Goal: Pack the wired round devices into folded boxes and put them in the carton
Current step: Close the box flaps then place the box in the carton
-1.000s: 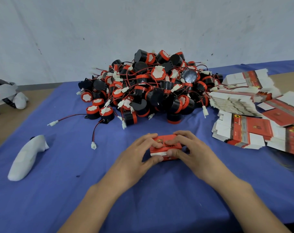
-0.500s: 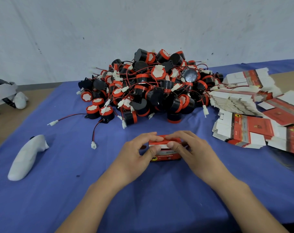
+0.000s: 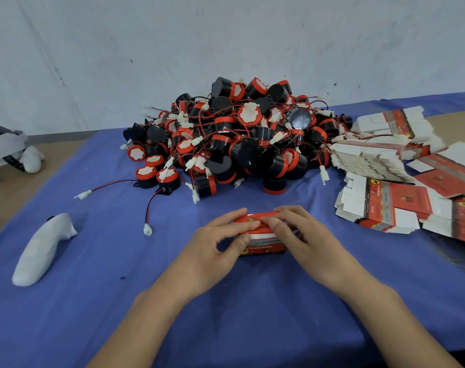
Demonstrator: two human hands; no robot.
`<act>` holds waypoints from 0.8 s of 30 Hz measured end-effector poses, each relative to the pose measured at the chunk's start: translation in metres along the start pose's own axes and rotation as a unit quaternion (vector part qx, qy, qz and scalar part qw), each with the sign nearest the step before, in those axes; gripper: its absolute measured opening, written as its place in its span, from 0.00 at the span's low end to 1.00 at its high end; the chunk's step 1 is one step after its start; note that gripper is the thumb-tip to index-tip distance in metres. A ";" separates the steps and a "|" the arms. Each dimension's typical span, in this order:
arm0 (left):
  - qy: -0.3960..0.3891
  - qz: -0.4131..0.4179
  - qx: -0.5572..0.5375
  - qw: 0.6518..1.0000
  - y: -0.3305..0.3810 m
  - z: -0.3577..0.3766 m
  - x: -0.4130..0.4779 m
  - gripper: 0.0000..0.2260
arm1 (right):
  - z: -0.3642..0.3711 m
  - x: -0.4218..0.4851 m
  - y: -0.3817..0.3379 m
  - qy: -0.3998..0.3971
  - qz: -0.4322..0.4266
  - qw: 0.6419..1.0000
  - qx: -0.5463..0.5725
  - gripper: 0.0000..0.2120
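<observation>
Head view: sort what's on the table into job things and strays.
Job:
- box, held by left hand and right hand
- device pile
- flat boxes

Lying about:
- white controller
- headset, at the left edge

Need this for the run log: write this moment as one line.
left hand: grips red box | right hand: grips it, fingers on top | device pile: behind | flat boxes: right side | carton: unseen

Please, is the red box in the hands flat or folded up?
Folded up: the red box shows top and front faces, held by left hand and right hand.
</observation>
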State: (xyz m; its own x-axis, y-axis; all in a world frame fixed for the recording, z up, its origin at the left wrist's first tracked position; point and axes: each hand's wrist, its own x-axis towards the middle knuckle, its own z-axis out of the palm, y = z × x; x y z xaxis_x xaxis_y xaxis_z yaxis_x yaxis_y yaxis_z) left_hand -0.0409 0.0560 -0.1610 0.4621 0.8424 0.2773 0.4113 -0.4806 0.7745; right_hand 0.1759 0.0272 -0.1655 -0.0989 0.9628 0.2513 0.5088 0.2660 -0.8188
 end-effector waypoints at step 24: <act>0.001 0.069 0.176 0.982 -0.006 0.001 -0.009 0.15 | 0.002 0.003 -0.001 -0.027 0.030 0.999 0.003 0.06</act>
State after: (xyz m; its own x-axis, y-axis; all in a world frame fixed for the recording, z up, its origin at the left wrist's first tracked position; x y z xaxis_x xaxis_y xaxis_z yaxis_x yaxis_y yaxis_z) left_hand -0.0471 0.0517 -0.1688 0.5310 0.7636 0.3672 0.5911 -0.6444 0.4852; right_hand 0.1731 0.0297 -0.1650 -0.1142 0.9780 0.1746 0.5105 0.2085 -0.8342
